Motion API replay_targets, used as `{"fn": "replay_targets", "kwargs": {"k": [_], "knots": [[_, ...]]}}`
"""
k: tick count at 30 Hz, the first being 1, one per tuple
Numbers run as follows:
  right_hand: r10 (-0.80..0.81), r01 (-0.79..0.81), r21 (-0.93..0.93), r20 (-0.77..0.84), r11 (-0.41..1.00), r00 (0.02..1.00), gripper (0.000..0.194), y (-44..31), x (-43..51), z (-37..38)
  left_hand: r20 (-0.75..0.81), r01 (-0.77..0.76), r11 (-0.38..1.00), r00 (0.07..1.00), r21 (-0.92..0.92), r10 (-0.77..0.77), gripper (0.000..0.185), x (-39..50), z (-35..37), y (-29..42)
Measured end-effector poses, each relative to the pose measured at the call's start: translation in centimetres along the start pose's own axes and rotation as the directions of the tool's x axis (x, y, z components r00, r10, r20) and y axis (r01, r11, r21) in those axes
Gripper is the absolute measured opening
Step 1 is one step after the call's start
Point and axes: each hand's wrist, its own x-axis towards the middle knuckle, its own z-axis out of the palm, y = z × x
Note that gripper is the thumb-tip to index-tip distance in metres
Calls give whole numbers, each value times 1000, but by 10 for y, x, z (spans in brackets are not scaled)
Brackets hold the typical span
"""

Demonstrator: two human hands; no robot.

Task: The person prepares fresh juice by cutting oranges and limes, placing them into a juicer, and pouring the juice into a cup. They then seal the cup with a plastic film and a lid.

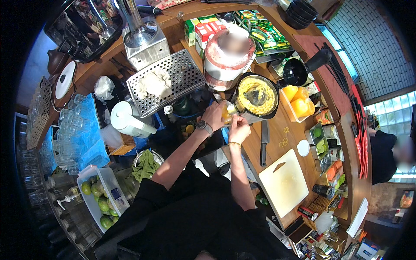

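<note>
A citrus juicer (pixel 256 94) with a bowl of yellow pulp stands in front of me, its spout (pixel 231 109) pointing toward my hands. My left hand (pixel 213 116), with a watch at the wrist, holds a clear cup (pixel 226 113) under that spout. Yellow liquid shows in the cup. My right hand (pixel 240 129) has its fingertips by the spout and the cup's near side; whether they grip either one is hidden. Just right of it, a black-handled knife (pixel 264 143) lies on the wooden counter (pixel 252 143).
A white cutting board (pixel 286 183) lies on the counter at right. Beyond the knife, a plastic tub (pixel 297 107) holds several orange-yellow fruits. A red-and-white machine (pixel 227 61) stands behind the juicer. At left are a perforated metal tray (pixel 185 68), a white pitcher (pixel 128 120) and glasses (pixel 70 126).
</note>
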Motion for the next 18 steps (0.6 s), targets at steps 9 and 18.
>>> {"fn": "replay_targets", "kwargs": {"k": [9,18], "knots": [[-37,37,-65,0,997,999,25,-4,0,-2,4,-3,1000,1000,-8,3,56,-1,-5,4],[-32,32,-38,14,999,999,22,-7,1,-1,-36,-35,999,999,-11,35,58,-1,-6,4]]}}
